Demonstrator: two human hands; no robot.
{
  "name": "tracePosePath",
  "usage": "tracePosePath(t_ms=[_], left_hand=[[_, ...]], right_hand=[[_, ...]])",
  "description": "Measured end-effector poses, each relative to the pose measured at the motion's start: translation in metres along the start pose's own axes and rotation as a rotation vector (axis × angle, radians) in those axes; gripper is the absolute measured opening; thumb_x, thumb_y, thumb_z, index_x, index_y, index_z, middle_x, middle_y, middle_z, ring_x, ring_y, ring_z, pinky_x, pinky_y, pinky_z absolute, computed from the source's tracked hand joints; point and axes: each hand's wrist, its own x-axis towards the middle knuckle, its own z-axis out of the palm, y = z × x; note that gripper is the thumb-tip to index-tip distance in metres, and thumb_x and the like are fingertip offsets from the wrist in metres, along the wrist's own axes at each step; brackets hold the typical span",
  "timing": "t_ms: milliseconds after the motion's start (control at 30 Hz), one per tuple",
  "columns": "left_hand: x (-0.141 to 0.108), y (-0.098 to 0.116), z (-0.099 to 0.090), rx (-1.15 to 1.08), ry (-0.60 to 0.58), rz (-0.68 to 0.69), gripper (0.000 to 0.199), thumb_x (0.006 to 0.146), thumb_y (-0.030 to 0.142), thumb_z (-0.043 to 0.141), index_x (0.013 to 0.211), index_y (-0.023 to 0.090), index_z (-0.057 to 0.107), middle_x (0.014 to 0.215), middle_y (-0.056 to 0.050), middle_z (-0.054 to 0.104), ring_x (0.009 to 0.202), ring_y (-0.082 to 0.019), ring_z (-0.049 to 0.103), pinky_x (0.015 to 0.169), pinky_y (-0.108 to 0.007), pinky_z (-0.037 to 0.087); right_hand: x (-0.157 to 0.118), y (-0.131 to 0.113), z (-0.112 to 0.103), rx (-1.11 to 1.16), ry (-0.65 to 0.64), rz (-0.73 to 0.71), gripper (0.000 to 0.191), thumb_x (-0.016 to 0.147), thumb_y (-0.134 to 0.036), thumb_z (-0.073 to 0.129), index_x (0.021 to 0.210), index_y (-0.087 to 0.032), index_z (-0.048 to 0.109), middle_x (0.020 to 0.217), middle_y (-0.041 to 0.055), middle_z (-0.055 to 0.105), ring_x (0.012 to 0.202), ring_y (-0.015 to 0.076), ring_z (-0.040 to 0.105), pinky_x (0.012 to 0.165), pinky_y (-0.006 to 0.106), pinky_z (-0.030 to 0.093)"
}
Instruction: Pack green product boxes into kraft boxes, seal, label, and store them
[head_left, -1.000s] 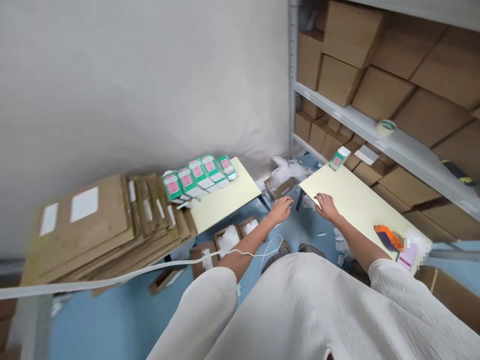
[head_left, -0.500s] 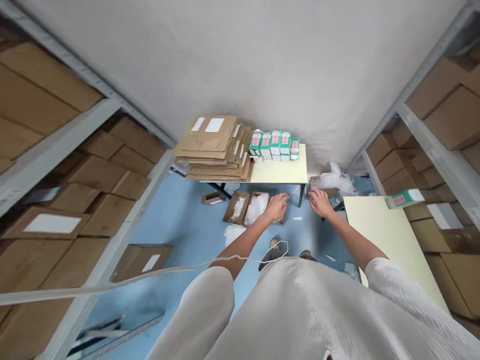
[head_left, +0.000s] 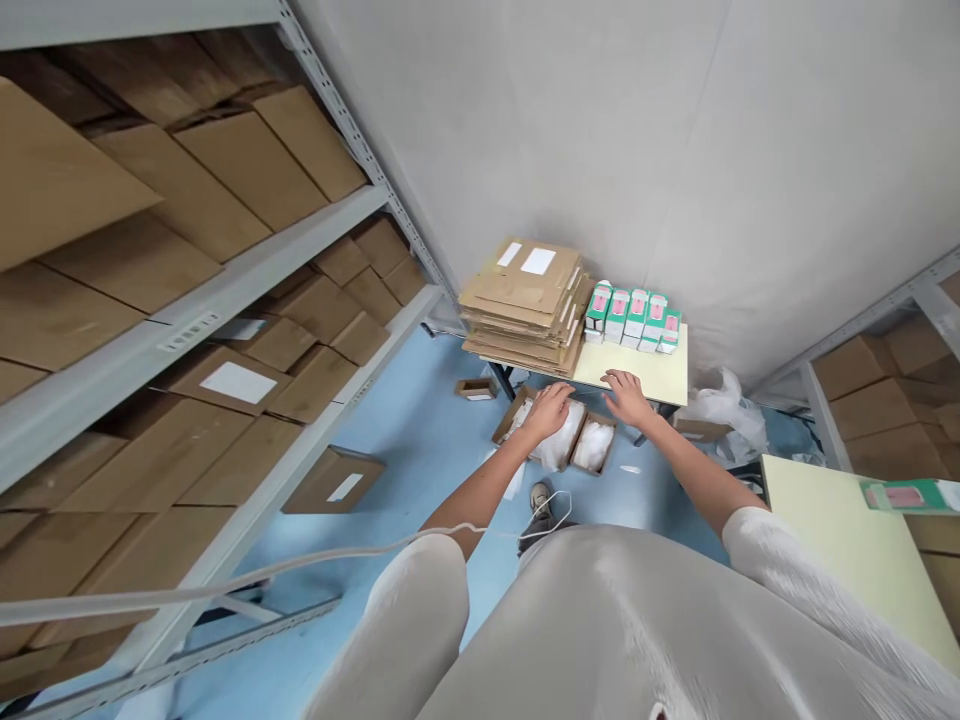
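My left hand [head_left: 550, 410] hangs in the air above the open cartons on the floor, fingers loosely bent and holding nothing. At the front edge of the small cream table [head_left: 666, 380], as seen from above, my right hand [head_left: 627, 397] has its fingers spread and bears nothing; whether it touches the edge I cannot tell. On that table a pile of flattened cardboard boxes [head_left: 525, 300] with white labels stands left of several green-and-white boxes [head_left: 636, 315]. Below are an open carton with white bags [head_left: 559, 440] and a smaller carton with white contents [head_left: 595, 445].
Metal shelving [head_left: 300, 260] full of brown cartons [head_left: 225, 170] runs along the left, with more cartons [head_left: 885, 400] at right. A second cream table [head_left: 832, 530] bears a green-and-white box [head_left: 911, 495]. Clear plastic wrap [head_left: 727, 415] lies by the wall. A white cable [head_left: 330, 555] crosses at left.
The view has swung left, so the table and its boxes sit further right. My right hand has come closer to my left and to the table's front edge. Both hands stay empty.
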Motion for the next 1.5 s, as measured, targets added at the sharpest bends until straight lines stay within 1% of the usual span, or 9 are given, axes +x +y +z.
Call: tracePosePath(t_ms=[133,267,400,533,700,867,1067,1300,1500], left_hand=[[0.013,-0.065,-0.035,-0.022,0.033,0.025,0.051,0.1,0.016,0.052,0.149,0.025,0.062,0.153,-0.011,0.06,0.143,-0.03,0.055,0.121,-0.049,0.046],[0.032,-0.12,-0.072,-0.021,0.056,0.029,0.05,0.102,0.019,0.052,0.15,0.024,0.061,0.153,-0.012,0.059,0.139,-0.03,0.058,0.121,-0.048,0.046],[0.062,-0.162,-0.106,-0.03,0.085,0.057,0.049,0.104,0.021,0.052,0.152,0.023,0.06,0.152,-0.013,0.06,0.138,-0.03,0.058,0.121,-0.048,0.046],[0.099,-0.189,-0.132,-0.016,0.126,0.07,0.049,0.104,0.021,0.049,0.152,0.021,0.059,0.153,-0.014,0.061,0.14,-0.031,0.057,0.121,-0.048,0.046],[0.141,-0.207,-0.144,0.072,0.121,0.056,0.05,0.104,0.021,0.049,0.153,0.019,0.061,0.159,-0.016,0.057,0.146,-0.032,0.054,0.125,-0.051,0.041],[0.168,-0.221,-0.15,0.211,0.074,0.057,0.052,0.105,0.024,0.049,0.155,0.015,0.059,0.169,-0.019,0.048,0.16,-0.034,0.038,0.134,-0.054,0.026],[0.184,-0.236,-0.156,0.275,-0.037,-0.005,0.066,0.103,0.035,0.06,0.164,0.014,0.048,0.173,-0.023,0.042,0.162,-0.039,0.034,0.132,-0.061,0.026],[0.186,-0.237,-0.158,0.374,0.007,0.087,0.053,0.108,0.041,0.052,0.156,0.018,0.059,0.166,-0.021,0.051,0.156,-0.038,0.042,0.129,-0.056,0.03],[0.184,-0.233,-0.164,0.412,0.037,0.125,0.052,0.112,0.04,0.044,0.156,0.017,0.059,0.16,-0.023,0.056,0.151,-0.038,0.046,0.125,-0.054,0.034]], right_hand=[[0.072,-0.039,0.011,0.017,0.044,-0.028,0.047,0.107,-0.033,0.048,0.152,-0.02,0.057,0.155,0.0182,0.056,0.139,0.0362,0.047,0.115,0.051,0.038],[0.14,-0.066,0.016,-0.016,0.034,-0.028,0.047,0.109,-0.034,0.048,0.153,-0.018,0.055,0.156,0.0193,0.054,0.136,0.036,0.049,0.112,0.049,0.041],[0.198,-0.081,0.015,-0.037,0.035,-0.01,0.05,0.108,-0.034,0.047,0.154,-0.016,0.054,0.157,0.0201,0.054,0.137,0.0372,0.05,0.114,0.051,0.042],[0.243,-0.085,0.014,-0.045,0.039,0.032,0.051,0.107,-0.037,0.049,0.152,-0.015,0.056,0.159,0.021,0.054,0.138,0.0377,0.052,0.114,0.053,0.044],[0.288,-0.079,0.018,-0.069,-0.022,0.089,0.052,0.105,-0.035,0.053,0.152,-0.013,0.057,0.162,0.0206,0.054,0.146,0.0362,0.051,0.12,0.052,0.042],[0.319,-0.072,0.026,-0.095,-0.074,0.129,0.063,0.102,-0.044,0.063,0.157,-0.013,0.055,0.17,0.0208,0.046,0.151,0.0374,0.047,0.127,0.056,0.033],[0.325,-0.071,0.027,-0.141,-0.126,0.14,0.062,0.104,-0.048,0.06,0.155,-0.014,0.056,0.168,0.0213,0.049,0.154,0.0378,0.042,0.122,0.053,0.038],[0.325,-0.074,0.022,-0.307,-0.172,0.016,0.065,0.112,-0.046,0.042,0.16,-0.003,0.048,0.164,0.03,0.049,0.15,0.0417,0.044,0.12,0.052,0.036],[0.329,-0.082,0.014,-0.372,-0.183,0.019,0.062,0.113,-0.041,0.034,0.161,-0.003,0.045,0.161,0.0309,0.051,0.147,0.0397,0.046,0.118,0.051,0.036]])
